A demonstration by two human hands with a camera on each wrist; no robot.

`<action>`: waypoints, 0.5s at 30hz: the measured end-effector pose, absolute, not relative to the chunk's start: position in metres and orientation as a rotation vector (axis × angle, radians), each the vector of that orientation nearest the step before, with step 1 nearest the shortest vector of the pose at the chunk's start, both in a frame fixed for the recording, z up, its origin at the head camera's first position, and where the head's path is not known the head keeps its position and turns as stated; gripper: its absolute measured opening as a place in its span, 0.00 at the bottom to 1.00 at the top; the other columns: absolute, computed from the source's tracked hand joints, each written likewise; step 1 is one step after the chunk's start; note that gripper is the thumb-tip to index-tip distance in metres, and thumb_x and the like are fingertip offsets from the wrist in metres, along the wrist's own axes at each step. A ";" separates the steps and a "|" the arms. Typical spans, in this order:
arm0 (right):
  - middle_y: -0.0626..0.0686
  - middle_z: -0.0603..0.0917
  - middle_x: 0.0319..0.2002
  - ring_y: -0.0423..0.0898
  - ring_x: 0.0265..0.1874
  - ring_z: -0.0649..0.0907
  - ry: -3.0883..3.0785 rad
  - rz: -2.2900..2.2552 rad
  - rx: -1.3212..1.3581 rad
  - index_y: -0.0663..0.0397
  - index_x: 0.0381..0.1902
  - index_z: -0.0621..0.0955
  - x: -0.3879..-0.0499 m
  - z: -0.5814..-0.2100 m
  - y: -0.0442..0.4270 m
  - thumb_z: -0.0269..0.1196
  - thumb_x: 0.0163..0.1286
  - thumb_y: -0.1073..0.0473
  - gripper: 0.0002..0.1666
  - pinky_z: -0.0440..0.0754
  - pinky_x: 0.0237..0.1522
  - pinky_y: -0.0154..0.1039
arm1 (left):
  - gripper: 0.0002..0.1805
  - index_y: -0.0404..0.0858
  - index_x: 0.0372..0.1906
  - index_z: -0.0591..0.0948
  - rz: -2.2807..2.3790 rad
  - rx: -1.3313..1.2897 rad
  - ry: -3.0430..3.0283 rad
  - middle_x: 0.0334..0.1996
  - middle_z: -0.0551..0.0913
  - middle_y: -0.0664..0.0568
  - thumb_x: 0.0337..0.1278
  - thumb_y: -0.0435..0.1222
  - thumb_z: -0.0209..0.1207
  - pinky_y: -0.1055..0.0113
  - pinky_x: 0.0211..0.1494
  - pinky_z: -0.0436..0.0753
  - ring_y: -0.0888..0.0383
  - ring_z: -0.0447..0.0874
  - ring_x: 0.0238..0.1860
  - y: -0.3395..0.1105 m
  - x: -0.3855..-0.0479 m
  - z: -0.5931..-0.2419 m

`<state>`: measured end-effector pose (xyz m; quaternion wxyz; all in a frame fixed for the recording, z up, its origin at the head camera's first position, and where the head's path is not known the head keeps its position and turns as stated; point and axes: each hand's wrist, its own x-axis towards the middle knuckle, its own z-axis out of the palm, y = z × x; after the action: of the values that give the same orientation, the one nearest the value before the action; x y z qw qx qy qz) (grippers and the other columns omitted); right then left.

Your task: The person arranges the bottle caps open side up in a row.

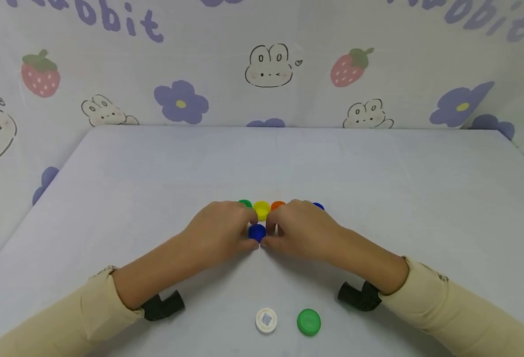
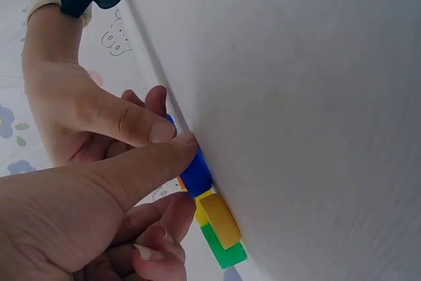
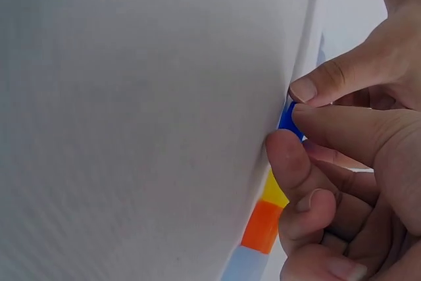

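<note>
A small blue bottle cap (image 1: 257,233) lies on the white table between both hands. My left hand (image 1: 221,228) holds it from the left with thumb and index finger, and my right hand (image 1: 306,228) pinches at its right side. Both thumbs meet at its near side in the left wrist view, where the blue cap (image 2: 197,174) partly shows. Behind it runs a row of caps: green (image 1: 245,203), yellow (image 1: 262,210), orange (image 1: 277,204) and another blue (image 1: 319,206). Beside the held cap in the left wrist view is a yellow-orange cap (image 2: 222,222), mostly hidden by fingers in the head view.
Nearer the person, a white cap (image 1: 266,321) with a printed square and a green cap (image 1: 309,322) lie apart on the table (image 1: 154,168). In the right wrist view a pale blue cap (image 3: 245,264) adjoins the orange one. A patterned cloth (image 1: 226,64) hangs behind.
</note>
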<state>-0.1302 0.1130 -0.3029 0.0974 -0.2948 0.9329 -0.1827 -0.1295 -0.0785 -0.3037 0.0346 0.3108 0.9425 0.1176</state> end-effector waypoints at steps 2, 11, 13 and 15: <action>0.41 0.81 0.21 0.39 0.23 0.78 2.768 -0.542 -0.885 0.53 0.33 0.88 -0.132 -0.303 0.112 0.73 0.65 0.56 0.07 0.76 0.27 0.33 | 0.13 0.38 0.35 0.86 0.366 0.966 2.906 0.21 0.76 0.58 0.54 0.42 0.76 0.69 0.32 0.73 0.60 0.72 0.25 -0.078 -0.131 -0.303; 0.42 0.81 0.23 0.39 0.22 0.78 2.768 -0.524 -0.852 0.53 0.32 0.88 -0.136 -0.300 0.111 0.73 0.65 0.55 0.08 0.75 0.25 0.33 | 0.14 0.38 0.34 0.84 0.332 0.980 2.918 0.21 0.75 0.58 0.55 0.42 0.75 0.69 0.29 0.72 0.60 0.72 0.24 -0.077 -0.134 -0.302; 0.42 0.81 0.23 0.39 0.22 0.78 2.768 -0.527 -0.852 0.53 0.32 0.87 -0.136 -0.300 0.111 0.73 0.65 0.56 0.07 0.75 0.25 0.33 | 0.14 0.38 0.34 0.84 0.327 0.982 2.919 0.21 0.75 0.58 0.55 0.43 0.75 0.69 0.29 0.72 0.60 0.72 0.24 -0.077 -0.134 -0.301; 0.42 0.81 0.23 0.39 0.22 0.78 2.768 -0.532 -0.854 0.53 0.32 0.87 -0.136 -0.300 0.111 0.73 0.65 0.56 0.07 0.75 0.25 0.33 | 0.14 0.38 0.34 0.84 0.326 0.985 2.919 0.22 0.75 0.58 0.55 0.42 0.75 0.69 0.29 0.71 0.60 0.72 0.24 -0.077 -0.135 -0.301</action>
<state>-0.1360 0.1113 -0.2997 0.0982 -0.2885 0.9353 -0.1797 -0.1347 -0.0767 -0.3013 0.0217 0.3178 0.9421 0.1052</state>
